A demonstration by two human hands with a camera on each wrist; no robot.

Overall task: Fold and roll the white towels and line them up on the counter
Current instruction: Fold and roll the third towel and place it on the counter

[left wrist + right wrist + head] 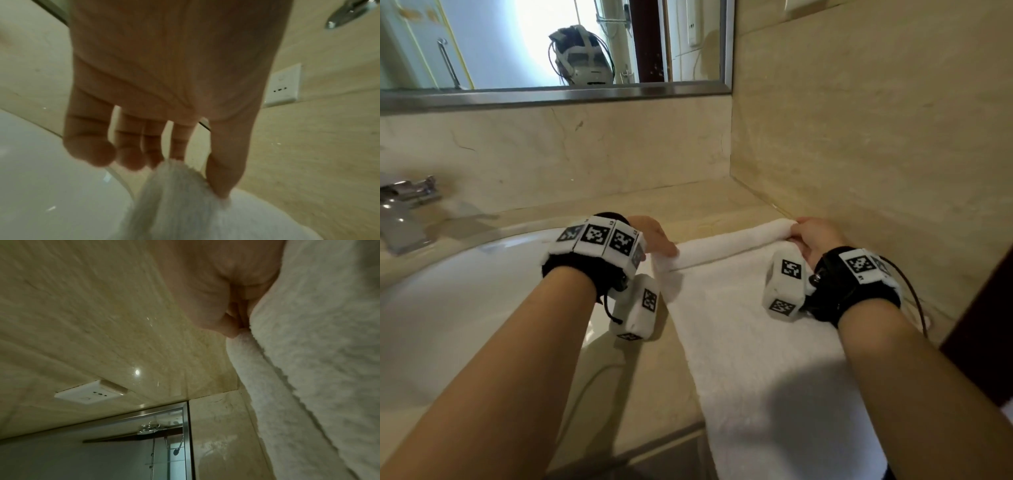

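My left hand (650,236) sits left of frame centre, fingers fairly straight, fingertips and thumb pressing the left end of the towel's (756,325) rolled edge; the left wrist view shows the thumb (226,170) dug into the pile. My right hand (813,236), right of centre, curls its fingers over the right end of that roll and grips it. The roll runs across the middle of the frame between both hands. The unrolled part of the towel lies flat toward the lower right, spread on the beige desk (619,394), its near end hanging over the front edge. A white sink (465,308) fills the left, a tap (404,212) at far left, a mirror (551,51) above.
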